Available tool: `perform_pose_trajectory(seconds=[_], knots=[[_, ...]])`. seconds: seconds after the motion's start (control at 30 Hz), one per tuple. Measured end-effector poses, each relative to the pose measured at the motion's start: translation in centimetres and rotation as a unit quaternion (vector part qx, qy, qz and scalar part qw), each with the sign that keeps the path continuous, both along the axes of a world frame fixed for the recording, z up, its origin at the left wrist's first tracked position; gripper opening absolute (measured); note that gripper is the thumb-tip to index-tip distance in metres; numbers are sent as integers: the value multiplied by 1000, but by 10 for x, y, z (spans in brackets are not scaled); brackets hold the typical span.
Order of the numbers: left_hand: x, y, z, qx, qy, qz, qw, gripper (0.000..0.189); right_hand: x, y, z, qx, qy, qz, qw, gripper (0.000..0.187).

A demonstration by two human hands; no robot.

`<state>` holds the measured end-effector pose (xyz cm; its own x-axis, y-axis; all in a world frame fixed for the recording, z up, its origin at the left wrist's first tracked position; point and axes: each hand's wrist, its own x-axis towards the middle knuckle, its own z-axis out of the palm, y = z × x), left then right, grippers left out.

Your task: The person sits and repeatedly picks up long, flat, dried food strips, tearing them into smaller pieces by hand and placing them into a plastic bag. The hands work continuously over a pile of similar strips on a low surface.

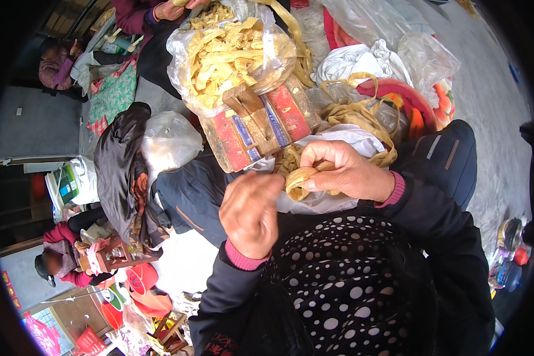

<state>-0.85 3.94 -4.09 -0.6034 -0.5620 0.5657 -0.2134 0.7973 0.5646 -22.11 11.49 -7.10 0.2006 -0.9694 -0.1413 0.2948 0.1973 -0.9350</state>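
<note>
My right hand pinches a coiled roll of yellowish strip between thumb and fingers, above my lap. Just left of the roll is my left hand, blurred, with its fingers curled; whether it holds anything cannot be told. Loose long strips of the same yellowish material lie beyond my right hand, on plastic and cloth. Ahead of my hands rests a worn red board with a wooden block on it. A clear plastic bag full of short yellowish pieces stands at the board's far edge.
A co-worker's hands are at the top, beside the bag. Two more people sit further off at the left. A knotted plastic bag and a dark jacket lie left of my knee. Red buckets stand at lower left.
</note>
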Motion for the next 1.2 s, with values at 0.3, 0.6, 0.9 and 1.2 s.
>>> perform_pose_trajectory(seconds=[0.3,0.6,0.9,1.2], knots=[[-2,9,-7,-13,-106,-16,994,25,1,-2,10,41,-92,-18,995,34],[10,6,-16,510,83,-50,855,11,-3,5,5,-68,49,-19,996,30],[18,-19,-19,407,-10,-2,913,27,-26,13,-13,-241,494,12,835,20],[-5,-13,-19,-40,-268,-157,950,22,-12,7,-11,-309,520,70,793,27]])
